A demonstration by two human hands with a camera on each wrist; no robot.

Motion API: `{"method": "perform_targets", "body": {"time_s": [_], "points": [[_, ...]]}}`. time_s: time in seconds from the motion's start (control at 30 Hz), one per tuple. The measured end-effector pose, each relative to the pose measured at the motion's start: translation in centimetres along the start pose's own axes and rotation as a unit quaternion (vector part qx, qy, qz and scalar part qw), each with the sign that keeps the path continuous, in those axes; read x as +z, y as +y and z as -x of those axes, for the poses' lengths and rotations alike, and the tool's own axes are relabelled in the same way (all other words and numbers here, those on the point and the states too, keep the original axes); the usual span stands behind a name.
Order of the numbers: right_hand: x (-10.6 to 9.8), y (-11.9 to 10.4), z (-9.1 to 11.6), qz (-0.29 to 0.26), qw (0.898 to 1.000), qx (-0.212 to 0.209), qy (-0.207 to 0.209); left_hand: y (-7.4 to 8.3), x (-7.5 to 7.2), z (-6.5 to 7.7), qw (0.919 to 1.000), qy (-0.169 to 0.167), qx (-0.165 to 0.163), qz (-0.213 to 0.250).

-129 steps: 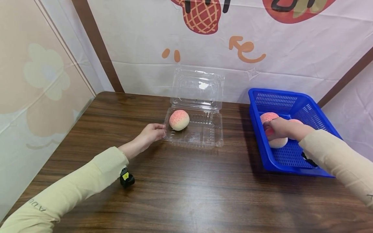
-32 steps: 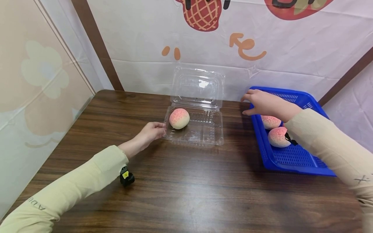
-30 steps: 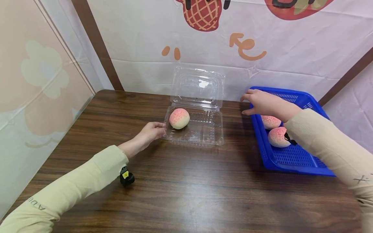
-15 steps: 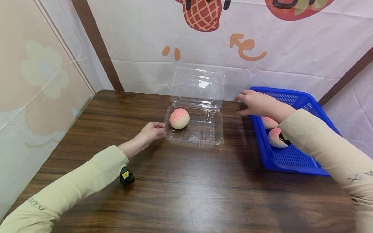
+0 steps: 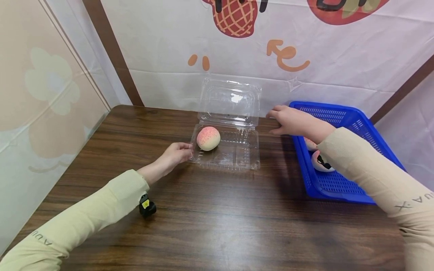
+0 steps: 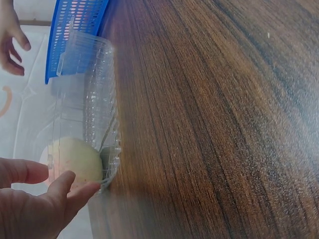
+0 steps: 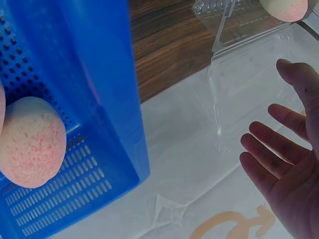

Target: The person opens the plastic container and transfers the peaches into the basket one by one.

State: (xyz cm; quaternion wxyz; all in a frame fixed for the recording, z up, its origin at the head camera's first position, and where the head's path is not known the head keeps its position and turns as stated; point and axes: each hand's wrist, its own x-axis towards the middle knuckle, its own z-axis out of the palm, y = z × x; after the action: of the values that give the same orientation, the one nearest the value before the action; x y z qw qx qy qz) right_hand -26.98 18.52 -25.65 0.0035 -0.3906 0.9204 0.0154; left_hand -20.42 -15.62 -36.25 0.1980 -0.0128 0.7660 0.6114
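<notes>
My left hand [image 5: 173, 156] pinches the left rim of a clear plastic clamshell container [image 5: 247, 160], thumb and fingertips at its edge. The container's lid [image 5: 230, 103] stands raised at the back. One pink-and-cream peach [image 5: 208, 138] rests in the container's left part, close to the left fingertips. My right hand [image 5: 294, 121] hovers just right of the lid, fingers apart and nothing in them. Its forearm crosses a blue plastic basket [image 5: 301, 169] and hides part of the peaches [image 5: 318, 165] inside. The right wrist view shows a peach [image 7: 32, 144] beside the basket's slotted wall.
The brown wooden table [image 5: 217, 218] carries the container at the back middle and the basket at the right. A printed white cloth [image 5: 159, 45] hangs behind the table's back edge. A small black wrist camera [image 5: 147, 207] hangs below the left sleeve.
Earlier my right hand was at a peach in the basket; it has left it and moved out over the basket's rim, leftward toward the lid. The left hand stays at the container's rim.
</notes>
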Motion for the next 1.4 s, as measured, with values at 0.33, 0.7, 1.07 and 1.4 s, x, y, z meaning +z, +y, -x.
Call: {"method": "perform_targets", "body": {"time_s": [0.33,0.7,1.07,1.4], "points": [[0.5,-0.7,-0.8,-0.008,1.0,-0.006,0.006,0.0,-0.1,0.1,1.0,-0.004,0.002,0.002],[1.0,-1.6,-1.5,-0.018,0.999,-0.024,0.019,-0.2,-0.2,-0.1,1.0,0.0,0.004,0.003],[1.2,-2.4,-2.2,-0.024,0.999,-0.039,0.024,-0.3,-0.2,-0.1,1.0,-0.003,0.004,0.006],[1.6,-2.8,-2.8,-0.034,0.998,-0.048,0.021,-0.3,-0.3,-0.1,1.0,0.0,0.006,0.001]]}}
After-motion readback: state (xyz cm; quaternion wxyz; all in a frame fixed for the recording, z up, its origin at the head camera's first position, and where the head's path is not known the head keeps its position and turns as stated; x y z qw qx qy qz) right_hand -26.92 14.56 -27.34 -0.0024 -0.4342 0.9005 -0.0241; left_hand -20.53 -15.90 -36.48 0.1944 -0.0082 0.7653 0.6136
